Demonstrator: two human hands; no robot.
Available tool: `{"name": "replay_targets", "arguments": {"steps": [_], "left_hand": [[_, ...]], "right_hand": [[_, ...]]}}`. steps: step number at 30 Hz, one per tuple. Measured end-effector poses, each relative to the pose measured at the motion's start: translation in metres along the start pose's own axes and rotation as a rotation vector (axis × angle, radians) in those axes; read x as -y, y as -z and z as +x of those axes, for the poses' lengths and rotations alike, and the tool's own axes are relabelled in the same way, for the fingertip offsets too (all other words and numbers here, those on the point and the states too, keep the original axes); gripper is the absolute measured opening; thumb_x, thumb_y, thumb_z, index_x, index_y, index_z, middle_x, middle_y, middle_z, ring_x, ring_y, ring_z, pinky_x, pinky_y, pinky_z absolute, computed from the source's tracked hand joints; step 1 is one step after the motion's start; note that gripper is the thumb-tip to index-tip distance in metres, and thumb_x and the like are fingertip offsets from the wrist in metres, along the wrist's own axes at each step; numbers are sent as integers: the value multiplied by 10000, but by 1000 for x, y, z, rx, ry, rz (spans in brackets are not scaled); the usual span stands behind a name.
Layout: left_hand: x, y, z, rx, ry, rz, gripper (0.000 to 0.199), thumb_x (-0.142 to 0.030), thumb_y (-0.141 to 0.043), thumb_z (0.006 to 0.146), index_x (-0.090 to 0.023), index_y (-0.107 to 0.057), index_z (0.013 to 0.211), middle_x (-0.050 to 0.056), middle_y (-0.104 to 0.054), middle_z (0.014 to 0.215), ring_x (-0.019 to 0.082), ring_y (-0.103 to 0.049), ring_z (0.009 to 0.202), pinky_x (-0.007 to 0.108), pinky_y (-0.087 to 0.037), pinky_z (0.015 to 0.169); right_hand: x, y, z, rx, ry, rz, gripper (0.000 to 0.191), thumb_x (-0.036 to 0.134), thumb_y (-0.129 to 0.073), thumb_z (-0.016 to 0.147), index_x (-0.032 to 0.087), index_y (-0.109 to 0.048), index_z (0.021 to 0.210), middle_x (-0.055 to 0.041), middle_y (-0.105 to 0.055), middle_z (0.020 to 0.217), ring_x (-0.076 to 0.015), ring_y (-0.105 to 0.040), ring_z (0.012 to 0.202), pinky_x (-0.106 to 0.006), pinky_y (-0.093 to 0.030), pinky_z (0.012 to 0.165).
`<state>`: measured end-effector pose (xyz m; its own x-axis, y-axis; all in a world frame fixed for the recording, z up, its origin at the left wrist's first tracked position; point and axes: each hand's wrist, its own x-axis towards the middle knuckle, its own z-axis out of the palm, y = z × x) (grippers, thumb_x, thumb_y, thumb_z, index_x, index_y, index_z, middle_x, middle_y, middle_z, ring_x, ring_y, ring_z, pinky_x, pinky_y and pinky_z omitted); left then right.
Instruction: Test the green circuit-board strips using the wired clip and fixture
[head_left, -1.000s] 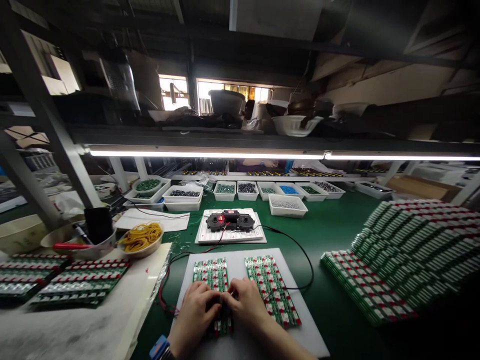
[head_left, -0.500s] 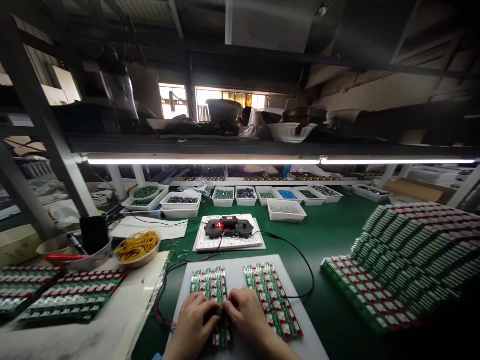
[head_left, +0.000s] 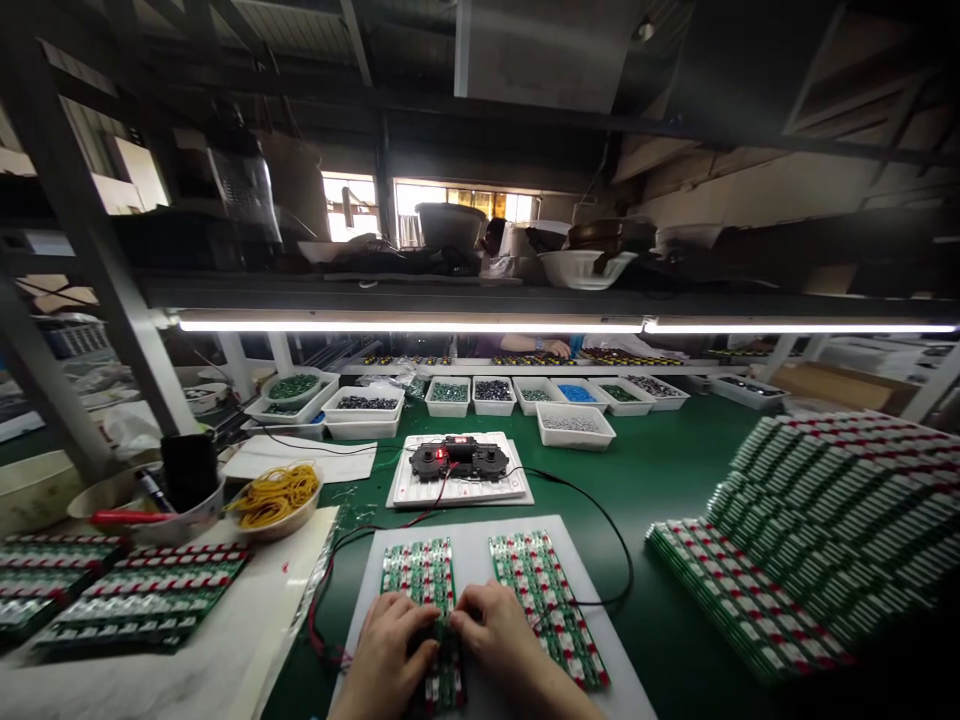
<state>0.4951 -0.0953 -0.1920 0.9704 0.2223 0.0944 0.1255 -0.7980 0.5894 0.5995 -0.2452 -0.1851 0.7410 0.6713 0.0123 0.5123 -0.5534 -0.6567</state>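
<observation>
Circuit-board strips [head_left: 420, 585]: where do they lie, and how much is laid out?

Two bands of them lie side by side on a white plastic sheet [head_left: 480, 545]. Right of that sheet, on the green table [head_left: 660, 470], long rows of similar strips [head_left: 817, 530] stand stacked in a big, overlapping bank. Left of the sheet, more strips [head_left: 135, 590] lie flat in rows on a pale board. I can't tell which rows count as finished, though plenty stand ready on both sides.

And the hands?

Close together at the near end of the left band. The left hand [head_left: 386, 665] and the right hand [head_left: 499, 630] curl over it from either side, fingers bent down on the strips. They aren't spread apart, but I can't tell whether they're clamping.

What's beyond the sheet?

A black fixture with a red display [head_left: 457, 460] sits on a white tray, its red and black wires [head_left: 330, 600] trailing toward the sheet. Further back, white trays of small components [head_left: 495, 395] form a row.
</observation>
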Motion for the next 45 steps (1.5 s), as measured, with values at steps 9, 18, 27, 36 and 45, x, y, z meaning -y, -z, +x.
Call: {"name": "replay_targets", "arguments": {"steps": [9, 18, 27, 36, 45], "left_hand": [[9, -3, 2, -2, -33, 9, 223, -223, -625, 840, -264, -738, 1028, 45, -656, 917, 252, -551, 998, 398, -445, 928], [-18, 6, -2, -18, -25, 195, 188, -206, -641, 843, -275, -754, 976, 34, -656, 866, 260, -544, 967, 439, -422, 945], [-14, 17, 10, -2, -49, 133, 218, -205, -640, 856, -249, -748, 1040, 47, -667, 891, 254, -537, 980, 416, -427, 939], [0, 8, 18, -39, -54, 97, 232, -203, -638, 846, -243, -742, 1049, 48, -651, 908, 243, -525, 990, 364, -434, 910], [-3, 14, 25, 87, 31, 143, 245, -258, -608, 839, -268, -755, 1035, 47, -676, 943, 258, -516, 1018, 390, -390, 951]], "right_hand": [[1, 10, 4, 87, 44, -25, 164, 230, -604, 833, 212, -766, 813, -31, -760, 803, -165, -635, 744, -237, -375, 680], [0, 6, 0, 66, 57, -77, 136, 212, -625, 855, 199, -756, 824, -45, -746, 842, -195, -621, 857, -260, -383, 765], [-2, 10, 7, -4, 85, 87, 106, 180, -664, 834, 198, -761, 797, -12, -751, 793, -163, -626, 801, -233, -402, 759], [-2, 6, 16, -21, 51, 40, 111, 187, -656, 835, 209, -765, 832, -13, -761, 856, -174, -631, 865, -242, -402, 807], [0, 4, 20, 27, 7, -59, 166, 212, -589, 854, 194, -753, 836, -47, -754, 862, -185, -626, 854, -248, -392, 765]]}}
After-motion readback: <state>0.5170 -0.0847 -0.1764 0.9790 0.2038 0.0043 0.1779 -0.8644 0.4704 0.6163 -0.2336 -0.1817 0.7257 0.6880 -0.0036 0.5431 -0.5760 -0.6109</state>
